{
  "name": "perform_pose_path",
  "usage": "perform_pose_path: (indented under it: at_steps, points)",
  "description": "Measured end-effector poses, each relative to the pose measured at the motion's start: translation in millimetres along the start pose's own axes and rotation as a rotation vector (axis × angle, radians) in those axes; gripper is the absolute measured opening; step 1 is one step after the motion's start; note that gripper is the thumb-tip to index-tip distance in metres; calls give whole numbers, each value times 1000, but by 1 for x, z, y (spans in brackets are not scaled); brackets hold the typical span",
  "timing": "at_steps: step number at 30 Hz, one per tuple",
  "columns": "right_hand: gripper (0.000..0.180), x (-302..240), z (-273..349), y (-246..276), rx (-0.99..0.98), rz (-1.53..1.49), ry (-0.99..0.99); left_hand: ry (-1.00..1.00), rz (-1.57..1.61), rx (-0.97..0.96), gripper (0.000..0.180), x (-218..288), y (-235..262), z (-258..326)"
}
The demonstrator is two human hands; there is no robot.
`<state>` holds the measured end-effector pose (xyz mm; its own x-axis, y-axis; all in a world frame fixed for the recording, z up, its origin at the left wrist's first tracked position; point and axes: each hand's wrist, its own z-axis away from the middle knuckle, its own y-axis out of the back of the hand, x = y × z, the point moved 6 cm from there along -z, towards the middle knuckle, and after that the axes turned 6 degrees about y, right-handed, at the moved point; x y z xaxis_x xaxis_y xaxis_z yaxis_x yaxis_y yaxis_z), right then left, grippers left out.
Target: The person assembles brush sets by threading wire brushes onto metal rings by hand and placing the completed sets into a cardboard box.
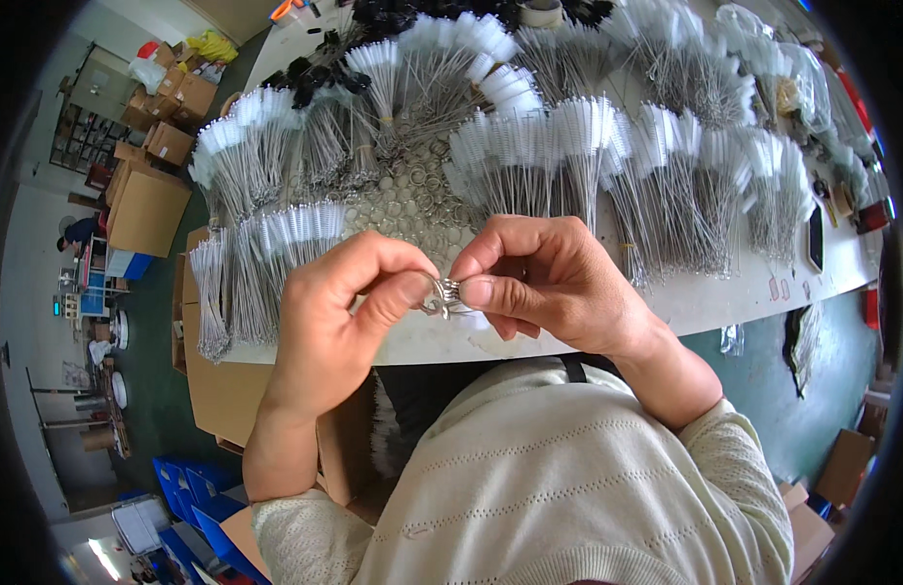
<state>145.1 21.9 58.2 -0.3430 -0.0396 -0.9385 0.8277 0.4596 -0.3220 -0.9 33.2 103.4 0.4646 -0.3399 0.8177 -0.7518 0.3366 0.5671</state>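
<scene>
In front of my body, over the table's near edge, both hands meet. My left hand [339, 317] pinches a thin metal ring [439, 296] between thumb and forefinger. Close against it, my right hand [554, 288] grips a few thin wire loops [452, 292] with thumb and fingers. The loops touch the ring; whether they are threaded on it is too small to tell. Just beyond my fingers lies a spread of loose metal rings [412, 200]. Bundles of wire-handled brushes with white bristles [529, 146] stand behind and to the right, more [295, 229] to the left.
The white table [763, 298] carries further brush bundles [666, 58] at the back and black-bristled pieces [315, 73] at far left. A dark phone [815, 239] lies near the right edge. Cardboard boxes [149, 210] are stacked at left, and an open carton [217, 390] stands below the table.
</scene>
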Motion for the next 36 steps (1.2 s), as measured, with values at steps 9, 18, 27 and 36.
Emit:
perform_pose_path:
  at_steps: [9, 18, 27, 36]
  points:
    - [13, 6, -12, -13, -11, -29, 17, 35, -82, 56, 17, 2, 12, 10]
    - [9, 12, -26, -41, 126, 145, 388, 11, 1056, 210, 20, -29, 12, 17]
    - [15, 50, -43, -70, 55, 336, 308, -33, 799, 507, 17, -31, 78, 84]
    - [12, 162, -11, -75, -207, 554, -321, 581, 170, 477, 12, -138, 75, 243]
